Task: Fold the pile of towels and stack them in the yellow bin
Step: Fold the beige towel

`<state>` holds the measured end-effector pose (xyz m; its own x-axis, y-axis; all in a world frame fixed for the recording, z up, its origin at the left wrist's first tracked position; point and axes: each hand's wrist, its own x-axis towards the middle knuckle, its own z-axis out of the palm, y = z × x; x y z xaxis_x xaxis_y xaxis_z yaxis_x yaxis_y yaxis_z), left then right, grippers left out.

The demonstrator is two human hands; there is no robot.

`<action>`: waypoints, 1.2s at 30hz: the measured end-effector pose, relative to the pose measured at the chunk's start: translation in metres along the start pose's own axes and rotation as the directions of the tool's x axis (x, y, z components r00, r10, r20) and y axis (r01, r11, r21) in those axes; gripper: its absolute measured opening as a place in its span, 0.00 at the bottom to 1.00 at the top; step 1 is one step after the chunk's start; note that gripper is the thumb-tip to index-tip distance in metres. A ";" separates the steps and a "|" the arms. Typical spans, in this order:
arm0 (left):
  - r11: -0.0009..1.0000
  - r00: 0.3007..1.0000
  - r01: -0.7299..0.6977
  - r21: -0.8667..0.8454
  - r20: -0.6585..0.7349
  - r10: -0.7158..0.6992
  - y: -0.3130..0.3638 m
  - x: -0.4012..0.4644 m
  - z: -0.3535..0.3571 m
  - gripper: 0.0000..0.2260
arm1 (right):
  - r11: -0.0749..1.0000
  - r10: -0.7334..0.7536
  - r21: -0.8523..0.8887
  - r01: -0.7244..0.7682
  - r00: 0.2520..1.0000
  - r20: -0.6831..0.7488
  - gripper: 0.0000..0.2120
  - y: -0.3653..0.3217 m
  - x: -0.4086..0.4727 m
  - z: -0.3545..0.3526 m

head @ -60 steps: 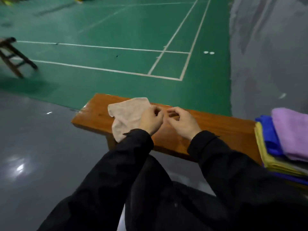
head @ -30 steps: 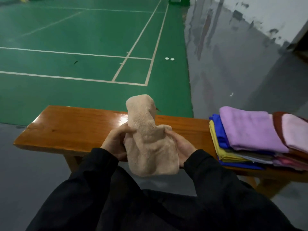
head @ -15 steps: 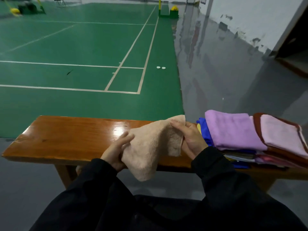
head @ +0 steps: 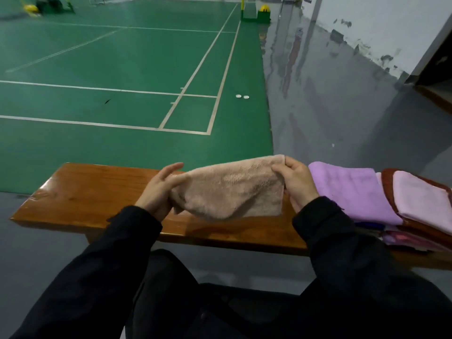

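Wooden counter (head: 80, 192) runs across the lower middle of the view, glossy, left end at about 9 o'clock. Behind it, green court floor (head: 122, 69) with white lines; two small white discs (head: 242, 96) lie on the green at 12 o'clock, near the grey floor (head: 342, 118).

Left hand (head: 157, 189): fingers mostly straight, pointing toward 1 o'clock, thumb and palm holding the left end of the beige towel (head: 232, 189). That end is bunched against the palm (the exact grip there is partly hidden by cloth).

Beige towel is held up just above the counter, stretched between both hands, top edge rising toward the right, lower edge sagging in a curve. Whether its lower edge touches the wood, I cannot tell.

Right hand (head: 297, 182): grip clamped on the towel's upper right corner, fingers curled over it, thumb side toward the cloth.

At 3 o'clock, a stack of folded towels sits on the counter: purple towel (head: 352, 192) on top, beside it a pink towel (head: 425, 201) lying on a brown one (head: 387, 177); further coloured layers beneath.

Black sleeves (head: 342, 241) fill the bottom.
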<state>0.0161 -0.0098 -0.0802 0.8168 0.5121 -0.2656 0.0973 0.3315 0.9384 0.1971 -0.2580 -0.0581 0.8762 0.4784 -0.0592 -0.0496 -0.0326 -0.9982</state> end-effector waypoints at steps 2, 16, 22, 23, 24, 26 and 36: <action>0.994 0.993 0.107 -0.016 0.060 -0.106 0.014 0.011 0.006 0.24 | 0.994 0.019 0.107 -0.017 1.000 -0.014 0.10 -0.007 0.017 0.007; 0.956 0.955 0.282 0.075 -0.114 -0.273 -0.054 0.014 -0.012 0.30 | 0.786 0.419 0.393 -0.478 0.878 0.230 0.37 0.058 0.013 0.006; 0.998 0.998 -0.061 0.004 0.014 0.061 0.049 0.038 0.027 0.31 | 0.909 0.153 0.393 -0.138 0.988 -0.007 0.15 -0.012 0.056 0.023; 0.989 0.989 -0.146 0.029 0.004 0.146 0.066 0.044 0.031 0.32 | 0.923 0.095 0.377 -0.083 0.995 -0.016 0.14 -0.026 0.060 0.023; 0.977 0.978 -0.209 0.032 -0.009 0.209 0.078 0.047 0.033 0.33 | 0.923 0.038 0.385 -0.028 0.999 -0.019 0.14 -0.038 0.063 0.024; 0.953 0.953 -0.302 -0.014 -0.003 0.302 0.093 0.045 0.028 0.33 | 0.905 -0.048 0.423 0.051 0.999 -0.018 0.13 -0.056 0.058 0.022; 0.919 0.985 0.168 0.357 -0.107 -0.139 -0.090 -0.002 -0.022 0.35 | 0.945 0.284 -0.135 -0.298 0.952 -0.119 0.09 0.110 -0.020 -0.010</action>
<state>-0.0068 -0.0226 -0.1688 0.7296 0.5434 -0.4152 0.4298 0.1078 0.8965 0.1794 -0.2800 -0.1666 0.8767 0.3414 -0.3388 -0.2438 -0.2919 -0.9249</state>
